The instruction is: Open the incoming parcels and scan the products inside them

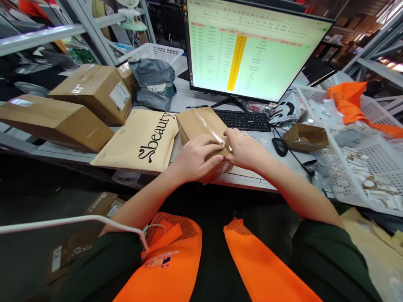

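A small brown cardboard box (197,123) with shiny clear tape along its top sits at the front of the desk, in front of the keyboard. My left hand (200,156) lies over its near left edge, fingers bent against the top and the near side. At the near right corner, my right hand (244,147) grips the box edge by the tape, fingers bent and close to the left fingertips. Directly left of the box lies a flat kraft mailer (132,138) with "beauty" printed on it. Part of the box's near side is hidden by my hands.
Larger cardboard boxes (94,90) and a grey plastic parcel (154,86) stand at the left. Behind are a monitor (252,50), keyboard (244,120) and pen (197,107). A mouse (279,147), small open box (307,138) and white baskets (346,176) are at the right.
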Available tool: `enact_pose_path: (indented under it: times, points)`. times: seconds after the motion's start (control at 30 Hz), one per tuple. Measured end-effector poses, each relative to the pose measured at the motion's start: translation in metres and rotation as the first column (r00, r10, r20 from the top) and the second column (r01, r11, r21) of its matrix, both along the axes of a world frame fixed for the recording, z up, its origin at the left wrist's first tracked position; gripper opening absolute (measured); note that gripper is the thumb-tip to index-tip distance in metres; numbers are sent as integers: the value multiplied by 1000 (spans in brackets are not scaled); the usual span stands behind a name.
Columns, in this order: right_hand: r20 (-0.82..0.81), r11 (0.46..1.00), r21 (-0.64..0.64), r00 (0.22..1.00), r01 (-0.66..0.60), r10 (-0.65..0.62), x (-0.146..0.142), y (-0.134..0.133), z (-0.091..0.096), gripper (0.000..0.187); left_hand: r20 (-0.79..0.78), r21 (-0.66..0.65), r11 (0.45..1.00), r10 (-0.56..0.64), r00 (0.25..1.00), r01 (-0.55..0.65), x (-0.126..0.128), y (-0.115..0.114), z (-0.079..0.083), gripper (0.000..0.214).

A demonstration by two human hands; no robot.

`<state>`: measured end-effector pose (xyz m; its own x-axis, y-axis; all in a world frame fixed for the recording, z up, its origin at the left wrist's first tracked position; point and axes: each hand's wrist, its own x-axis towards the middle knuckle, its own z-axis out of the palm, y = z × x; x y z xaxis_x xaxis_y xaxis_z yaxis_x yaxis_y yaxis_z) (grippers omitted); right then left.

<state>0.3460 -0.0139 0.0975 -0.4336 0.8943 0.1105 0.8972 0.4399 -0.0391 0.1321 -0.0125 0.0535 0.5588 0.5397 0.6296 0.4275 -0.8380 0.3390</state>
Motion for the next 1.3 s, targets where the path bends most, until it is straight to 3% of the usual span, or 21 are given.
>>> enact_pose_path:
  times: [0.07,0.17,0.4,0.47,0.53,0.6,0.7,0.8,0.83,0.87,0.9,0.97,1.03,1.07,1.13,1.2,1.23,1.3]
  points:
    - [68,1000,12,998,-15,14,3,1,-1,39,-108,-45,998,-56,993,52,1,17,11,46]
    - [108,998,51,994,-26,21,6,0,-7,33,-184,-40,993,-116,976,111,7,37,15,47]
    - [95,976,111,980,-187,177,18,0,-18,34,-237,6,980,-192,952,199,20,53,27,46]
    - [19,983,138,993,-119,117,28,5,-11,39,-192,67,984,-151,970,166,16,54,30,51]
    - [-157,983,176,987,61,-33,41,11,-3,42,-120,126,989,-69,990,84,6,53,24,54]
    - [-395,956,135,899,260,-189,52,18,-2,46,-67,130,991,19,998,-10,-8,51,6,55]
    - [-718,914,-82,612,398,-331,60,28,-25,51,25,42,980,194,981,-195,-29,41,-38,52]
    - [-862,893,-331,288,304,-418,64,37,-66,55,126,-30,950,312,942,-311,-44,15,-79,48]
    - [-861,885,-398,234,244,-451,66,38,-77,55,151,-34,946,324,934,-323,-49,4,-86,47]
    - [-844,872,-449,228,194,-485,70,40,-83,55,165,-40,945,328,930,-326,-53,-7,-88,45]
    - [-815,860,-480,274,171,-510,75,40,-84,54,174,-56,946,326,929,-321,-57,-17,-84,42]
    - [-740,873,-406,463,269,-487,84,40,-67,51,162,-109,952,302,940,-287,-64,-28,-60,33]
    - [-640,912,-88,679,402,-361,81,36,-34,47,98,-167,954,269,958,-251,-68,-19,-21,25]
    - [-578,912,103,770,396,-270,73,33,-17,45,52,-176,951,267,962,-255,-70,-7,1,26]
    - [-442,928,313,896,202,-46,42,24,9,43,-131,-150,942,282,950,-300,-69,31,40,38]
    - [-278,957,263,940,-125,199,2,15,14,42,-337,-170,934,245,909,-315,-65,79,63,58]
    - [-206,946,205,934,-251,292,-15,12,11,42,-437,-209,926,199,877,-314,-62,101,67,65]
    - [-123,921,169,919,-352,374,-35,6,-6,47,-555,-226,910,172,814,-347,-58,136,63,68]
